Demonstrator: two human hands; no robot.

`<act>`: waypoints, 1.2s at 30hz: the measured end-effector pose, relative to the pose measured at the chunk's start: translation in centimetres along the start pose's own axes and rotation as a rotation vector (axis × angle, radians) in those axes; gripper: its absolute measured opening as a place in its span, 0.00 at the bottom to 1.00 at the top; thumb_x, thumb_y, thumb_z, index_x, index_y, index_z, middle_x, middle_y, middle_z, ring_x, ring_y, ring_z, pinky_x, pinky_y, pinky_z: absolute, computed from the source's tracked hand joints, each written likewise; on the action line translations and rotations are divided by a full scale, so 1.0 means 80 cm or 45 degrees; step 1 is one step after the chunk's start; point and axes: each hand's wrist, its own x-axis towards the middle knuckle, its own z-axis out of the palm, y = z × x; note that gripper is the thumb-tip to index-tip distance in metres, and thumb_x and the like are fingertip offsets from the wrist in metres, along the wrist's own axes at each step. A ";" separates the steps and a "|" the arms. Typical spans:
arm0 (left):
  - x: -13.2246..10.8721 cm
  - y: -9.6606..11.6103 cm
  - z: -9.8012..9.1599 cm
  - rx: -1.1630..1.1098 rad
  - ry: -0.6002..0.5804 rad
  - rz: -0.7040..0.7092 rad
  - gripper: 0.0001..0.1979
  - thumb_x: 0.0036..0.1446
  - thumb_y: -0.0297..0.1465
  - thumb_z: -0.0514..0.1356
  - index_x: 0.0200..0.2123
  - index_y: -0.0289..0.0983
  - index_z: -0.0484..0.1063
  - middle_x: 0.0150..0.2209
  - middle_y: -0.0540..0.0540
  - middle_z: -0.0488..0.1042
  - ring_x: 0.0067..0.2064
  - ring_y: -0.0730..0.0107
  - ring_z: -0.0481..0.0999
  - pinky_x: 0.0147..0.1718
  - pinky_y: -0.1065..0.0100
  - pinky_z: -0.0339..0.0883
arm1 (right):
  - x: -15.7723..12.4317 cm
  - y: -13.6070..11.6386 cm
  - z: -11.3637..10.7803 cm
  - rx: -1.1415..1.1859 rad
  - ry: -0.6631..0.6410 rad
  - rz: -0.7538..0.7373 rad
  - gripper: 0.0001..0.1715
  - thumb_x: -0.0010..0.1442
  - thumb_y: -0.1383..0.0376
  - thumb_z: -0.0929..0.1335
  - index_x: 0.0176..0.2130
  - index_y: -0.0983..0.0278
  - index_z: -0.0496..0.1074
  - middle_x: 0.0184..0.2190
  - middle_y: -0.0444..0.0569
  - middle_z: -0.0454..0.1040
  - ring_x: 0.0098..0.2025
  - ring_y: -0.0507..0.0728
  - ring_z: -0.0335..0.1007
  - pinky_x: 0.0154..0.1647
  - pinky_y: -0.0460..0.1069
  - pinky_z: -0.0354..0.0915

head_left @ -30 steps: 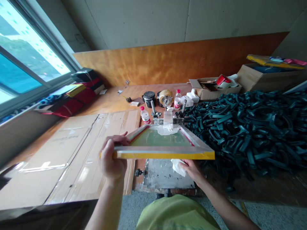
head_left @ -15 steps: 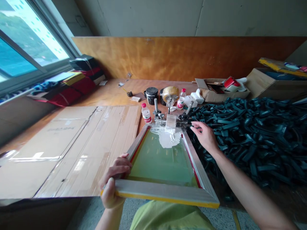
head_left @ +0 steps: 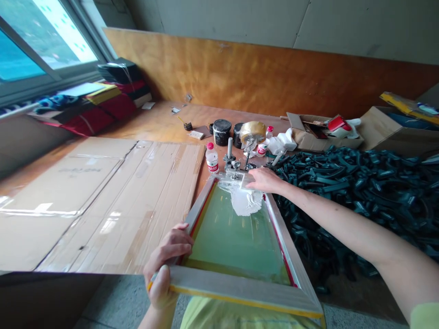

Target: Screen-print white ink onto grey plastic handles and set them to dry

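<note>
My left hand (head_left: 168,262) is wrapped round the near left corner of a screen frame (head_left: 243,288) with green mesh. At the frame's far end my right hand (head_left: 263,180) has its fingers closed on the squeegee (head_left: 245,180), a pale flat block partly covered by the hand. White paste (head_left: 246,202) lies on the mesh just below it. Metal clamps (head_left: 233,167) stand at the frame's far edge.
Flattened cardboard (head_left: 113,205) covers the left of the table. Dark plastic parts (head_left: 363,192) are heaped on the right. Behind the clamps stand bottles (head_left: 211,159), black tubs (head_left: 222,132) and a tape roll (head_left: 253,131). Open boxes (head_left: 325,142) sit at the back right.
My right hand has moved left from beside the frame and taken hold of the squeegee. My left hand keeps its grip on the frame. The view has shifted slightly.
</note>
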 end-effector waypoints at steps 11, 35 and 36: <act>0.007 0.005 0.005 0.009 0.052 -0.033 0.18 0.57 0.38 0.50 0.33 0.38 0.79 0.21 0.46 0.70 0.27 0.60 0.71 0.40 0.49 0.64 | -0.057 -0.005 0.009 0.291 0.100 -0.371 0.07 0.54 0.64 0.73 0.33 0.63 0.72 0.33 0.47 0.72 0.36 0.55 0.68 0.37 0.47 0.58; 0.030 0.014 0.016 -0.010 0.132 -0.064 0.17 0.57 0.39 0.51 0.30 0.40 0.79 0.22 0.46 0.70 0.28 0.61 0.71 0.42 0.50 0.64 | -0.014 0.058 -0.003 0.097 0.640 -0.072 0.22 0.58 0.60 0.71 0.52 0.63 0.71 0.48 0.56 0.74 0.52 0.65 0.66 0.52 0.56 0.61; 0.040 0.017 0.020 -0.018 0.144 -0.062 0.17 0.58 0.39 0.50 0.30 0.41 0.78 0.21 0.46 0.70 0.28 0.61 0.71 0.42 0.50 0.65 | -0.028 0.065 -0.002 0.159 0.731 -0.021 0.18 0.60 0.61 0.69 0.50 0.63 0.72 0.47 0.56 0.75 0.51 0.64 0.67 0.52 0.56 0.62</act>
